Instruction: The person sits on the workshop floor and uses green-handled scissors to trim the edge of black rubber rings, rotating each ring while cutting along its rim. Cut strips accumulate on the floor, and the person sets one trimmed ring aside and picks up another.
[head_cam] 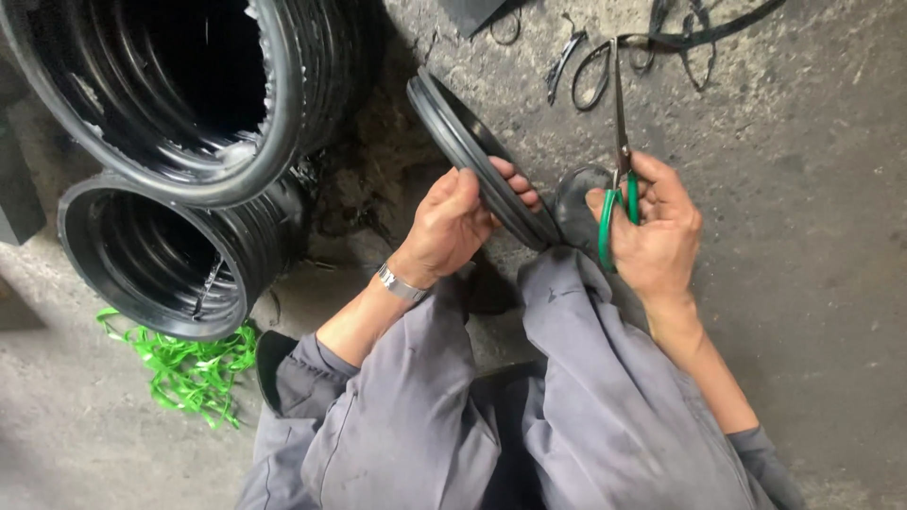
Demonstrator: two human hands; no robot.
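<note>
The left hand [453,222] grasps a black rubber ring [477,156]; the right hand [657,227] grips green-handled scissors [619,161], stacked rings [179,142] far left.

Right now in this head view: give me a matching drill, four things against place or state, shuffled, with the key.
Things:
1. rubber ring
2. scissors
3. green strapping
4. rubber scraps

Place or state:
A. loose on the floor, top of view
B. in the right hand, blades pointing away
C. tangled beside the lower ring stack
D. on edge, held by the left hand

Pairs: 1-D, 2-B, 3-C, 4-A
</note>
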